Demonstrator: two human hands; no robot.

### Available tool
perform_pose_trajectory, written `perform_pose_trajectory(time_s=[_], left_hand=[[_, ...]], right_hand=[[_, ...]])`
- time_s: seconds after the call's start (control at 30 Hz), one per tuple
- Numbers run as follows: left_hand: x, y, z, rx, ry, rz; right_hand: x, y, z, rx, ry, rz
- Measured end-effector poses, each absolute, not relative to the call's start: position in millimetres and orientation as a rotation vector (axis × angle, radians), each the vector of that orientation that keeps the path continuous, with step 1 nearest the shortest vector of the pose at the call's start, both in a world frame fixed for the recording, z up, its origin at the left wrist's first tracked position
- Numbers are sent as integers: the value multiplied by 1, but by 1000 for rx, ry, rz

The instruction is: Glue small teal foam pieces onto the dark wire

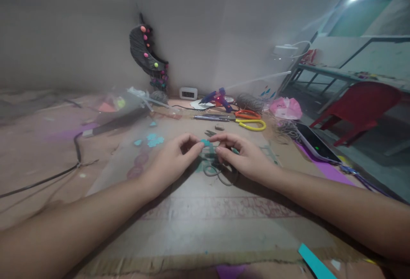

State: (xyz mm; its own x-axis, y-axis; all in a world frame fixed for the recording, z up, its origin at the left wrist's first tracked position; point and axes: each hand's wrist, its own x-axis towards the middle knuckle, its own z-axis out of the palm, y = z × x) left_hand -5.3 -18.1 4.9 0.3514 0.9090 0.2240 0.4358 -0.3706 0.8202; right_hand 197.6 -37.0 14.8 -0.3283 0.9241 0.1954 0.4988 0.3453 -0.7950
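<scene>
A small turquoise paper piece [205,143] is pinched between the thumb and index finger of my left hand [184,153]. From the other side my right hand [240,155] meets it with the index fingertip. The right thumb is bent in against the other curled fingers; whether something sits between them is hidden. Beneath the hands lies a pair of small scissors [211,170] with dark grey handles, blades pointing away and partly covered by my right hand. Several turquoise paper cut-outs [155,140], some petal-shaped, rest on the board left of my hands.
Beyond my hands lie large scissors [254,124] with orange and yellow handles, a pen [211,118] and a blue glue gun [219,98]. A phone [317,142] sits at the right. A black cable [41,181] crosses the left side. A turquoise strip [315,262] lies at the near edge.
</scene>
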Motion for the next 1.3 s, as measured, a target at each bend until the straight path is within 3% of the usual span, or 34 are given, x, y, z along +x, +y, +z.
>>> perform_pose_trajectory(time_s=[0.13, 0.33, 1.03, 1.3], left_hand=[[-6, -17, 3, 1948, 1219, 989], [-4, -19, 5, 1996, 1142, 963], [-2, -21, 9, 2043, 1079, 838], [-2, -15, 4, 1902, 1126, 890]], right_hand=[[199, -41, 16, -1212, -2018, 822], [202, -31, 20, -1204, -1942, 511], [199, -28, 15, -1234, -2055, 706], [244, 13, 45, -1354, -1890, 275]])
